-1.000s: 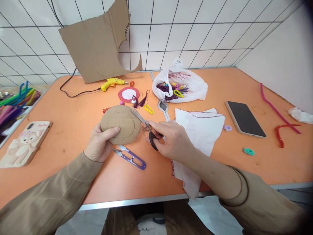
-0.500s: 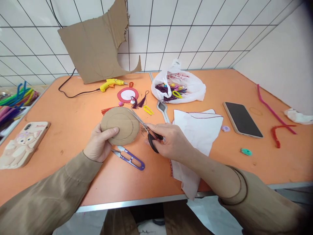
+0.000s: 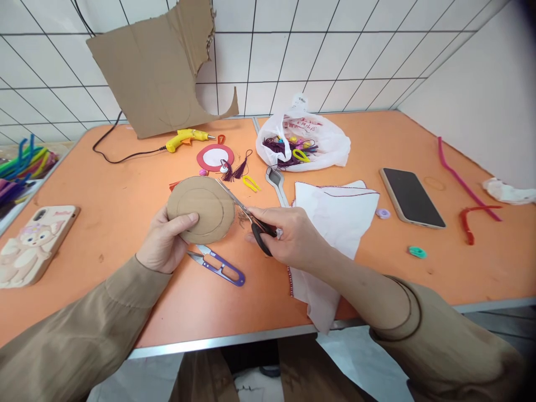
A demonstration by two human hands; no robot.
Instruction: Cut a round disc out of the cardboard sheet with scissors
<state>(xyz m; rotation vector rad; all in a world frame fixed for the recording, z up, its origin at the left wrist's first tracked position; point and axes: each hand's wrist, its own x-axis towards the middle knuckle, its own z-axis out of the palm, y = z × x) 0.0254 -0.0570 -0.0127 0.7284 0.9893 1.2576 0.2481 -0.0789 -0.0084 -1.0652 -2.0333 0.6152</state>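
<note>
My left hand (image 3: 165,237) grips a round cardboard disc (image 3: 203,209) by its left edge, thumb on top. A smaller circle is drawn on the disc. In my right hand (image 3: 288,234) is a pair of black-handled scissors (image 3: 262,237), their blades at the disc's upper right edge. Below the disc lie purple thread snips (image 3: 221,269) on the orange table. Under my right forearm spreads a white cloth (image 3: 335,218) with dark red stitched edging. A grey spoon-shaped tool (image 3: 276,184) lies just beyond my right hand.
A cut cardboard sheet (image 3: 146,72) leans on the tiled wall behind a yellow glue gun (image 3: 188,138). Farther back are a red-rimmed disc (image 3: 215,157), tassels (image 3: 239,169) and a white plastic bag (image 3: 330,148). Phones lie left (image 3: 39,243) and right (image 3: 412,198).
The whole view has shifted slightly, so the table and things appear a little higher and further left. The disc is turned slightly in my left hand; the scissors stay at its edge.
</note>
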